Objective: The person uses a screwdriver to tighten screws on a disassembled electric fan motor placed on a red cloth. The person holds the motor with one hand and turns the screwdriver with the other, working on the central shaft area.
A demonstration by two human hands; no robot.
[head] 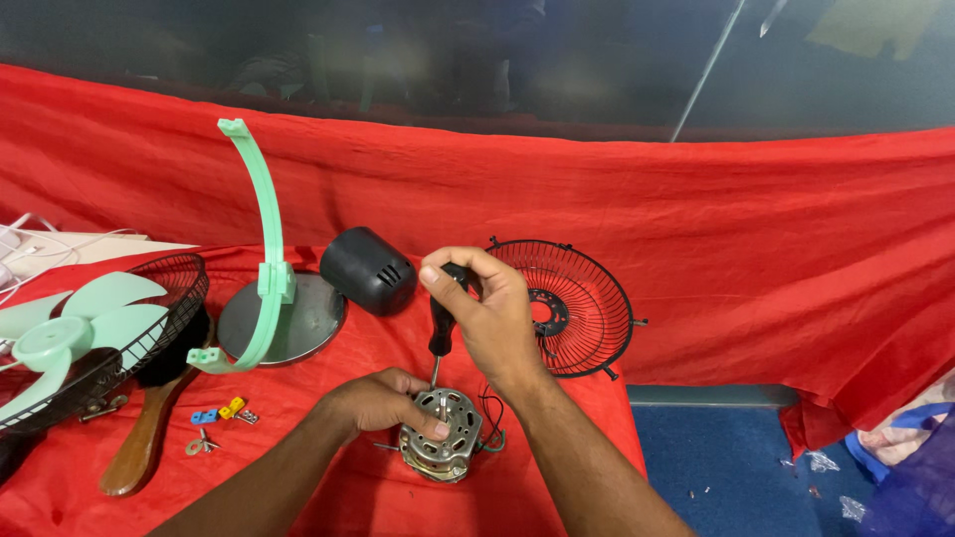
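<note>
A small metal fan motor [444,435] with thin wires sits on the red cloth near the front of the table. My left hand [383,399] rests on its left side and steadies it. My right hand [484,306] grips a black-handled screwdriver [441,331] upright, its tip touching the top of the motor.
A black wire fan guard [585,308] leans at the right. A black motor cover [367,269], a round metal base [308,323] with a green arc bracket [265,261], green fan blades [70,328] in a second guard, a wooden-handled brush [139,443] and small loose parts [224,411] lie left. Table edge drops right to blue floor [736,467].
</note>
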